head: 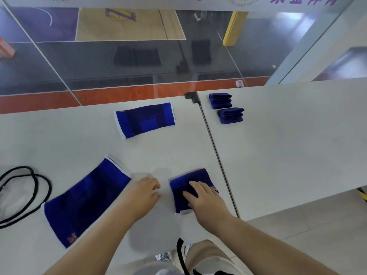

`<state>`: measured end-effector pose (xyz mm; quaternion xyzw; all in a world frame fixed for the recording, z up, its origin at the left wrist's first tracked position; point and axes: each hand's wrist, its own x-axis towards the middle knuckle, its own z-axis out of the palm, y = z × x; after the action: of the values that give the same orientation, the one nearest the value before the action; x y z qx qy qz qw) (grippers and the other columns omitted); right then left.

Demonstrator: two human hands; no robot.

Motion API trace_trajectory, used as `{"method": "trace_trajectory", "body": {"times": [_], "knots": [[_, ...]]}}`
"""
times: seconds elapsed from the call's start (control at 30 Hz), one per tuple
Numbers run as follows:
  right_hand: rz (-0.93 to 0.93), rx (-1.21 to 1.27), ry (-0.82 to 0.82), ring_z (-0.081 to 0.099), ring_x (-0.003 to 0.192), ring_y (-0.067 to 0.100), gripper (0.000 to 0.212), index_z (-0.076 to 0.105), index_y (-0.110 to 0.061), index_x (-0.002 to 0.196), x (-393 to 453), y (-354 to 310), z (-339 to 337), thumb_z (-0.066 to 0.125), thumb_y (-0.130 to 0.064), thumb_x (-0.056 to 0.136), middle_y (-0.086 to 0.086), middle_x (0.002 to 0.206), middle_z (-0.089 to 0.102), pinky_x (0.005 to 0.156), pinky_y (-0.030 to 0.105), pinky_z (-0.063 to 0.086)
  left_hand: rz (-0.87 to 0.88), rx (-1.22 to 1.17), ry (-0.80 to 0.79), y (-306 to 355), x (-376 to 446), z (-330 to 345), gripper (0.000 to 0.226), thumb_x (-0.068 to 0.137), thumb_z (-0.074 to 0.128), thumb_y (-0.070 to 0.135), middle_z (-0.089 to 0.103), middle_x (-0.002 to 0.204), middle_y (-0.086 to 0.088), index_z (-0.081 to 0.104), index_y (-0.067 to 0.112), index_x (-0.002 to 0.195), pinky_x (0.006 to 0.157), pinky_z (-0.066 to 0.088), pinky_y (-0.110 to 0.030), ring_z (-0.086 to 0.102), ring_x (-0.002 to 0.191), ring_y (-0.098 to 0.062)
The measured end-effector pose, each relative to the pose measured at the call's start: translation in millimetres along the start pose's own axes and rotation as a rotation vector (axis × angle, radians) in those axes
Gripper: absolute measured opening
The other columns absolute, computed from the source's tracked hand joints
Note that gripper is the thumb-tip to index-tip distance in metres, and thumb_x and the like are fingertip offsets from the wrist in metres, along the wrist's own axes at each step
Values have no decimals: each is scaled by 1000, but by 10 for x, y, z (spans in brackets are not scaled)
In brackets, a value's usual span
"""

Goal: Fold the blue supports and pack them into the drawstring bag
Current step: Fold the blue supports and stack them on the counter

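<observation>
Blue knit, soft and ribbed, edged in white: folded support (190, 187) near the front edge of the white table (79, 139), a squat rectangle, long axis running from 5 toward 11 o'clock. Pressed flat under the right hand (204, 197), fingers straight and spread on the fabric. Left hand (145, 193) at its 9 o'clock, just apart from the cloth, fingers loosely curled on the bare tabletop, holding nothing. Further toward 9 o'clock, an unfolded support (85, 201), long flat rectangle, axis slanting from 7 to 1 o'clock, small orange mark at its near corner. At 11 o'clock from the hands, another flat support (145, 121), long axis nearly 9 to 3. At 1 o'clock, on the adjoining table (297, 135), two folded bundles (226, 109), thick and layered, side by side. Black cord (29, 193) looped at far 9 o'clock.
</observation>
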<state>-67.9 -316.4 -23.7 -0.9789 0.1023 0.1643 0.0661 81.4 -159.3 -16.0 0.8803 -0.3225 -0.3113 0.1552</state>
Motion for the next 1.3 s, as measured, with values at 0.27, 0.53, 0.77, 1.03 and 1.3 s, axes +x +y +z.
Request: {"method": "trace_trajectory", "body": {"times": [0.27,0.53,0.77,1.03,1.3], "knots": [[191,-23,-119,10,144,35,60,20,-11,147,224,474,-216,41,-3,92,17,157,9,117,49,16,-4,101,-35,256,243,-11,29,95,46,39,56,121,5,56,24,117,91,45,-26,56,104,-14],[239,51,-97,11,145,32,59,19,-14,148,447,1375,-369,42,-6,94,15,157,8,117,44,20,-59,146,-15,693,567,112,29,95,46,36,56,122,1,56,21,117,92,45,-31,54,109,-20],[166,92,-111,8,146,26,58,20,-17,149,629,2049,-535,36,-3,95,8,159,7,116,41,18,-98,152,21,1081,787,218,28,95,45,37,56,120,2,56,23,117,93,45,-34,53,113,-20],[96,111,-95,16,144,27,58,26,-18,146,751,2249,-562,41,-3,93,9,157,15,116,43,24,-153,138,62,1252,830,291,30,94,46,38,57,120,2,56,22,117,92,45,-34,53,113,-20],[74,41,-17,47,115,24,30,51,-17,122,842,2140,-962,41,-31,97,3,126,52,92,38,44,-183,137,108,1188,642,321,28,94,46,38,58,119,3,57,24,115,91,46,-33,55,111,-20]]}}
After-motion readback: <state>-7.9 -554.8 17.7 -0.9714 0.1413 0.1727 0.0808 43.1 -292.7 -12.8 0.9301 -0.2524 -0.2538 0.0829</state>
